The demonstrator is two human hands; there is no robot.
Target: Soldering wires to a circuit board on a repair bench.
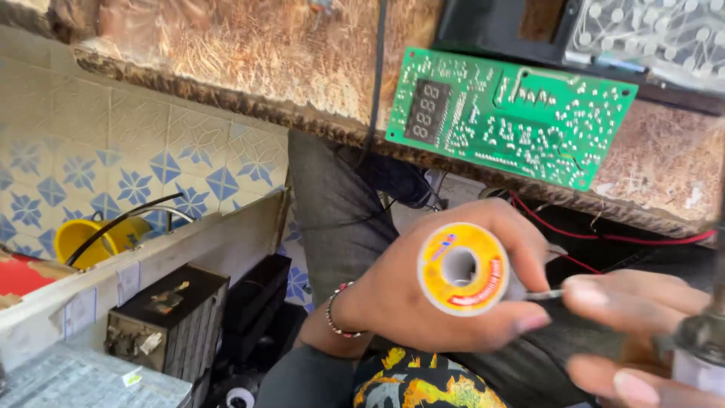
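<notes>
My left hand (400, 291) grips a small spool of solder wire (462, 269) with a yellow and red label, held over my lap. A thin grey strand of solder (542, 295) runs out from the spool to my right hand (638, 317), whose thumb and fingertips pinch its end. A beaded bracelet (336, 313) circles my left wrist. At the right edge, against my right hand, is a blurred grey and white object (698, 351); what it is cannot be told. A green circuit board (512, 115) with white markings lies on the worn wooden bench edge above my hands.
Red wires (604, 236) and a black cable (375, 83) hang from the bench (249, 53). A dark battery-like box (168, 321) stands at lower left beside a pale board. A yellow container (91, 240) sits on the blue-patterned tile floor (113, 151). A black device (498, 26) rests behind the board.
</notes>
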